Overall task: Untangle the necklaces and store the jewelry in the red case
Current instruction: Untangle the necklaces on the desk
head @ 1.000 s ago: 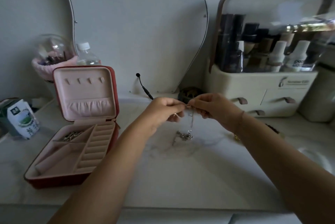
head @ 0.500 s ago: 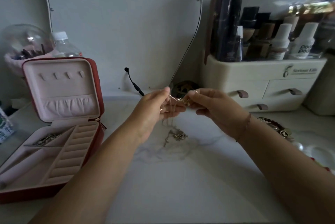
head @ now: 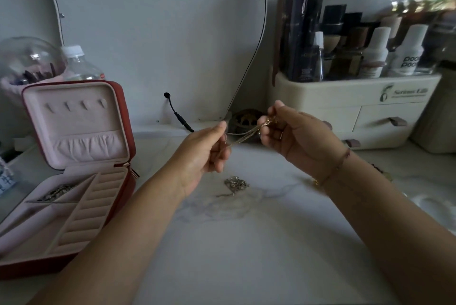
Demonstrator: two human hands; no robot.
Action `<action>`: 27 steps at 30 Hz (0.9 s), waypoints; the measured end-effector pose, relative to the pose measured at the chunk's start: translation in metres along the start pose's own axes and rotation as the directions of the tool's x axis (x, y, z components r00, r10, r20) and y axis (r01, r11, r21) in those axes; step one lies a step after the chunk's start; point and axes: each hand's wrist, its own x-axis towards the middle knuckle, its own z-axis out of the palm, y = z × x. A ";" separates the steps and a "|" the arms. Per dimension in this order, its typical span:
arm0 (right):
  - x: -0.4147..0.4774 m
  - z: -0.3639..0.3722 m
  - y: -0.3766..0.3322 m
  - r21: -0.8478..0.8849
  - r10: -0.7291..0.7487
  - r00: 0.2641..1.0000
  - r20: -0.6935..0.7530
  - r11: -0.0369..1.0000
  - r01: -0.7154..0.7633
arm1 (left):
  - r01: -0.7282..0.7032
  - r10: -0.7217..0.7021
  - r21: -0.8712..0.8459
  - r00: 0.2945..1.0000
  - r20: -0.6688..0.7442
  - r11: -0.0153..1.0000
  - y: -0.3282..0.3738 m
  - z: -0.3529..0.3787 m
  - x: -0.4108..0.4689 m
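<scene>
1. White marble-patterned tabletop [head: 222, 243]: carries everything listed below, with your two forearms reaching in over it.
2. Curved-edged wall mirror [head: 153, 33]: stands at the back, behind your hands.
3. Cream plastic cosmetics organiser with clear domed lid [head: 345, 97]: back right, holding bottles above its small drawers.
4. Red square jewellery case with pink lining [head: 79, 129]: on the left of the table, well apart from your hands. Its lid stands upright and its divided base lies open.
5. Your right hand [head: 296, 139]: raised above the table, fingertips pinching the bunched upper end of the chains.
6. Your left hand [head: 204, 151]: just beside the right and slightly lower, thumb and fingers curled and pinching the other end of the chains.
7. Thin gold necklace chains [head: 246, 135]: stretched between both hands, clear of the tabletop. How many strands there are cannot be told.
8. Silvery jewellery pieces [head: 58, 191]: lying in the case's back left compartment.
9. Small silver tangle of chain [head: 235, 183]: resting on the tabletop below your hands, touching neither.
10. Slim bracelet [head: 335, 169]: around your right wrist.
</scene>
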 end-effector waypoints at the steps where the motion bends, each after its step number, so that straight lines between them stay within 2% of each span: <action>1: 0.000 0.000 -0.002 0.032 0.006 1.000 -0.002 0.999 -0.006 | 0.009 -0.009 0.012 1.000 -0.007 1.000 0.000 -0.001 0.000; 7: -0.003 -0.008 -0.018 0.257 -0.011 0.998 0.067 0.966 -0.006 | 0.077 -0.073 0.072 0.995 -0.066 0.994 -0.001 -0.006 0.002; 10: -0.004 -0.012 -0.024 0.280 -0.027 0.995 0.100 0.960 -0.002 | 0.067 -0.063 0.060 0.996 -0.055 0.996 -0.001 -0.007 0.002; 13: -0.005 -0.012 -0.023 0.214 -0.005 0.995 0.096 0.977 -0.016 | 0.020 -0.014 0.090 0.998 -0.061 0.996 -0.002 -0.005 0.001; 17: -0.006 -0.008 -0.013 -0.013 0.010 0.988 0.156 1.000 -0.008 | -0.116 0.111 0.152 0.993 0.037 0.981 -0.004 0.005 -0.003; 19: -0.006 -0.008 -0.009 -0.086 0.006 0.983 0.182 0.996 0.010 | -0.174 0.143 0.368 0.984 0.108 0.913 -0.006 0.006 -0.005; 21: -0.006 -0.008 -0.009 -0.108 0.007 0.984 0.179 0.994 0.013 | -0.218 0.114 0.634 0.973 0.202 0.742 -0.011 0.002 -0.007; 23: -0.006 -0.010 -0.011 -0.098 0.007 0.987 0.158 0.995 0.009 | -0.255 0.058 0.780 0.961 0.272 0.571 -0.014 0.000 -0.009; 24: -0.006 -0.010 -0.012 -0.088 0.006 0.989 0.147 0.996 0.007 | -0.268 0.043 0.797 0.955 0.292 0.541 -0.014 0.000 -0.010; 27: -0.006 -0.011 -0.013 -0.070 0.015 0.991 0.136 0.998 -0.005 | -0.222 0.012 0.783 0.964 0.264 0.581 -0.012 -0.002 -0.011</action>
